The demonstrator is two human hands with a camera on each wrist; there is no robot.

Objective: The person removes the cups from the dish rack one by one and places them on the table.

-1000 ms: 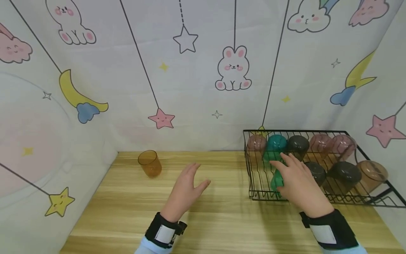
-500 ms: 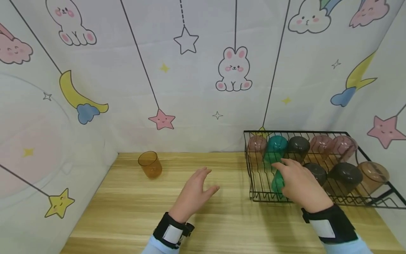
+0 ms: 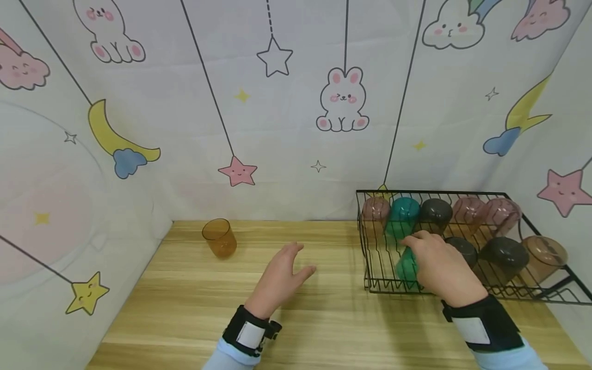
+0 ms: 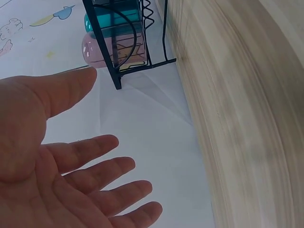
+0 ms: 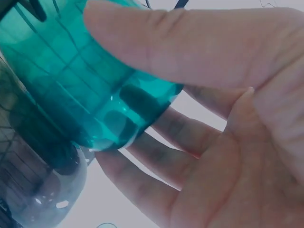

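Note:
In the head view my right hand (image 3: 441, 267) is over the front row of a black wire rack and grips a green see-through cup (image 3: 407, 266). The right wrist view shows the thumb on the near side of the green cup (image 5: 90, 71) and the fingers curled behind it. The cup stands upside down in the rack, partly hidden by the hand. My left hand (image 3: 279, 281) hovers over the wooden table with thumb and fingers spread, holding nothing. In the left wrist view its palm (image 4: 28, 190) shows bare.
An amber cup (image 3: 220, 239) stands upright at the table's back left. The black wire rack (image 3: 367, 267) holds several upside-down cups: a teal cup (image 3: 403, 216), a dark grey cup (image 3: 504, 257) and a brown cup (image 3: 543, 257) among them. A patterned cloth (image 3: 287, 128) hangs behind the table.
My right hand has come down onto the green cup and its fingers have closed around it. The left hand has shifted slightly to the right.

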